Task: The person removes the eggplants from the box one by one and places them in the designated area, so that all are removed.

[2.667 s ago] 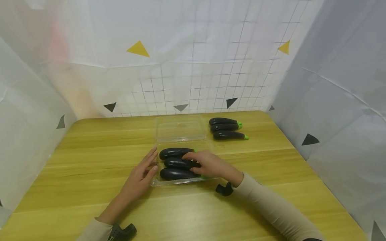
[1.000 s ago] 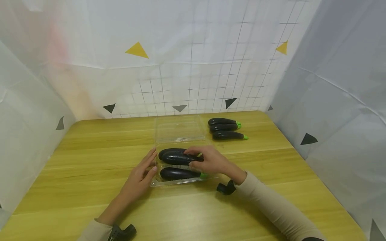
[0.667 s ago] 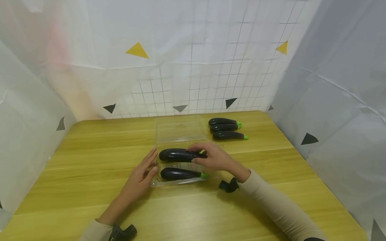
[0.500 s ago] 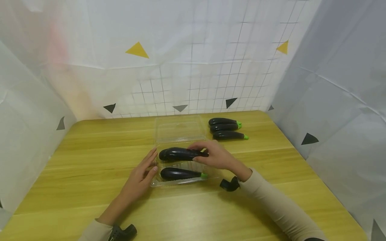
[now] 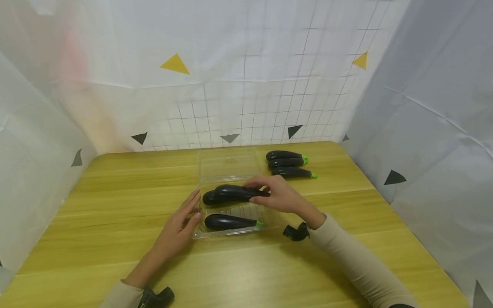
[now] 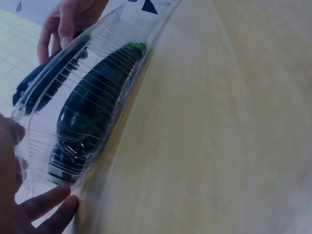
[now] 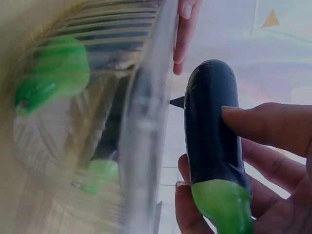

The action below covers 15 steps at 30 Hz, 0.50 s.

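Note:
My right hand point(image 5: 283, 194) pinches a dark eggplant point(image 5: 233, 193) near its stem end, between thumb and fingers. The right wrist view shows this eggplant's green cap point(image 7: 219, 200) and its body above the rim of the clear plastic clamshell box point(image 5: 231, 233). Inside the box, one eggplant point(image 5: 229, 222) lies along the front. Another eggplant point(image 5: 209, 198) lies at the back, partly covered by the held one. My left hand point(image 5: 179, 222) rests against the box's left end with fingers extended; the left wrist view shows its fingers point(image 6: 46, 202) spread around that end.
The box's clear lid point(image 5: 230, 164) lies folded back behind it. Three more eggplants point(image 5: 291, 172) lie side by side at the back right of the wooden table point(image 5: 127, 214). White sheeting point(image 5: 231, 102) encloses the back and sides.
My right hand has picked the middle eggplant from the row in the box and moved it up, back and slightly right, over the rear eggplant. The left hand has stayed at the box's end.

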Tool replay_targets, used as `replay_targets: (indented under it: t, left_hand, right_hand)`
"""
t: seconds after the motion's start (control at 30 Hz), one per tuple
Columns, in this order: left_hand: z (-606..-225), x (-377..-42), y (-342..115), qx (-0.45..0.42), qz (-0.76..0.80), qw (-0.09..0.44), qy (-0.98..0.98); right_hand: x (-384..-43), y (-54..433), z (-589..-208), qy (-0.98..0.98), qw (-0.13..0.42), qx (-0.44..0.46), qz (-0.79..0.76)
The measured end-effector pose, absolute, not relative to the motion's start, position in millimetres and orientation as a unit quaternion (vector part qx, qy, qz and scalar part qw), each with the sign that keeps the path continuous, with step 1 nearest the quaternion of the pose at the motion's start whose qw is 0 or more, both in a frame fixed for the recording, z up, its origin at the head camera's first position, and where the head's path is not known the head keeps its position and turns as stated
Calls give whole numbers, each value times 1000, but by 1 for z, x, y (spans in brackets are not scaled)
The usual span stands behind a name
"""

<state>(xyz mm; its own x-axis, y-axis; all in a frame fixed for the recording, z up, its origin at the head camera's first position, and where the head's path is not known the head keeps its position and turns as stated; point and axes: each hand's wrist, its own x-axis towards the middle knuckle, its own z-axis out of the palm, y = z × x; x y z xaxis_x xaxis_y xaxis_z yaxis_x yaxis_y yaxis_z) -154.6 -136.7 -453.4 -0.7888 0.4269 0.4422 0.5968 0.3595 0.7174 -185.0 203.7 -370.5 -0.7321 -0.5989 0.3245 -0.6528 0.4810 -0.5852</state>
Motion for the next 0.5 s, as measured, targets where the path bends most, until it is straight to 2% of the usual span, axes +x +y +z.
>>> replay_targets:
  t: [0.5]
  left_hand:
    - [-454,-155,-137,-313,-466,97,-822]
  right_hand:
    - [-183,207,-365,-869,40,341,357]
